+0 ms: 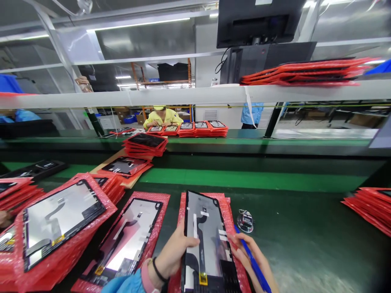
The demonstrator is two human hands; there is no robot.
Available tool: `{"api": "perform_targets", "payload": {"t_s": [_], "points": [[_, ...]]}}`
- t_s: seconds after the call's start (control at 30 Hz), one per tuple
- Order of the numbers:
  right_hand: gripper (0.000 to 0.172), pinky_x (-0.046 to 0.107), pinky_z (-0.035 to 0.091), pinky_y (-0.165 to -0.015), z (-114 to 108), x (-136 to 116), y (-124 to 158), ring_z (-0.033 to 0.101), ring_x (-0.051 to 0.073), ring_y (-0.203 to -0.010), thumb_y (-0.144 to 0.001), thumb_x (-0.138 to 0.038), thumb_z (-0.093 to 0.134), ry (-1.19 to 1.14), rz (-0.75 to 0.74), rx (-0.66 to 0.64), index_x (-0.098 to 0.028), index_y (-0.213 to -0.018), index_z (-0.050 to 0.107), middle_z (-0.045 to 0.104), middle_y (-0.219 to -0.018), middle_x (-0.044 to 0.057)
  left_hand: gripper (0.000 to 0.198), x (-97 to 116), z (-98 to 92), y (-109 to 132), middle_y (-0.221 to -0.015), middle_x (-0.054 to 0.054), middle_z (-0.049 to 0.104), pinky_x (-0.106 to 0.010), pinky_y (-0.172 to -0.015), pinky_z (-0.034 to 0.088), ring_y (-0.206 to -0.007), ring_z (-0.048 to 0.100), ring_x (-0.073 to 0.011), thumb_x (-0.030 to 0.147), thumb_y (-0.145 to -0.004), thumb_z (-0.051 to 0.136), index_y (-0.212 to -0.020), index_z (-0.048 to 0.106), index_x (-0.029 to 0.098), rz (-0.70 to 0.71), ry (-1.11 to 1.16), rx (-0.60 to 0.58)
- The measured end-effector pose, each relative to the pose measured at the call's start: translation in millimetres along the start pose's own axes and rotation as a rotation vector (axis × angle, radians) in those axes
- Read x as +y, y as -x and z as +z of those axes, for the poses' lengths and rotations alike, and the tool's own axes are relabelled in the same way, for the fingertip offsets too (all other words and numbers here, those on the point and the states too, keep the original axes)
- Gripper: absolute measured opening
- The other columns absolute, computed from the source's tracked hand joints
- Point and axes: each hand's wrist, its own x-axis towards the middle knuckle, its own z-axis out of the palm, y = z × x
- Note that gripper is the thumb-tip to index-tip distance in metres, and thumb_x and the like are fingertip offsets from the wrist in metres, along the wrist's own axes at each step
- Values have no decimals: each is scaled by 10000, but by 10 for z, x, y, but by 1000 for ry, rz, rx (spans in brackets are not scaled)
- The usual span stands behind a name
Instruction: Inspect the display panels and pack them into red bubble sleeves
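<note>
Left hand, bare: thumb laid flat across the top of its grip, pointing right; remaining fingers tucked underneath (largely hidden, so their bend is not recorded). Behind the grip, left wrist wears a thin black round band; then a pink ribbed cuff and a light-blue fabric sleeve. Right hand, bare: right of the left grip, apart from it, fingers bent forward-left in a pen hold.
</note>
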Motion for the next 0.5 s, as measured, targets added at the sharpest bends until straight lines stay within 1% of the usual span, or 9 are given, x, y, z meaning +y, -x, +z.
{"api": "perform_targets", "payload": {"t_s": [0.1,0.17,0.2,0.23,0.27,0.33,0.37,0.43,0.5], "points": [[203,251,522,-785,-73,-212,-86,653,200,-895,-847,-400,622,-49,-89,78,-236,-959,581,675,-989,50,562,90,55,14,-931,-62,720,-335,-763,499,-866,677,-248,13,-561,615,-1100,563,163,44,29,9],[155,236,510,-690,-115,-451,-136,633,164,-760,-865,-377,607,-171,-234,130,-231,-824,575,659,-829,19,537,248,87,32,-960,-53,718,-326,-777,501,-881,675,-238,32,-598,630,-1111,563,176,96,32,13],[190,221,486,-625,-125,-595,-150,591,140,-661,-874,-365,599,-225,-328,146,-224,-753,560,615,-703,-3,523,347,110,49,-976,-48,716,-320,-775,503,-879,675,-232,50,-623,644,-1121,559,182,127,27,15],[261,211,447,-553,-125,-747,-155,527,121,-569,-887,-365,581,-256,-414,129,-213,-678,540,552,-597,-19,507,449,138,72,-999,-45,713,-312,-772,504,-884,673,-227,72,-647,659,-1130,556,187,163,22,15],[320,212,416,-521,-115,-903,-152,483,116,-525,-905,-387,548,-267,-485,94,-208,-640,527,507,-534,-27,496,547,171,100,-1034,-43,705,-304,-781,503,-908,667,-224,98,-671,672,-1142,551,194,206,16,15],[346,226,389,-496,-65,-1188,-130,455,116,-484,-910,-473,504,-257,-571,16,-218,-688,578,499,-496,-28,503,714,247,164,-1123,-38,681,-290,-828,493,-1000,640,-222,144,-704,696,-1176,536,212,295,-3,25],[320,229,379,-478,-30,-1306,-118,459,120,-475,-901,-511,496,-259,-550,-5,-232,-796,613,528,-515,-24,521,777,286,197,-1154,-34,670,-288,-857,487,-1043,624,-223,163,-710,708,-1195,527,220,333,-11,36],[339,234,389,-452,42,-1473,-106,497,136,-484,-886,-558,482,-284,-498,-33,-256,-987,598,600,-588,-4,567,865,356,250,-1155,-31,673,-298,-888,486,-1066,617,-227,188,-712,726,-1235,509,228,388,-21,57],[312,232,428,-451,100,-1554,-118,552,152,-531,-896,-526,486,-282,-502,-27,-259,-1023,585,650,-668,24,607,913,407,283,-1096,-26,695,-301,-863,508,-1006,645,-221,197,-709,735,-1267,498,229,411,-11,71]]}}
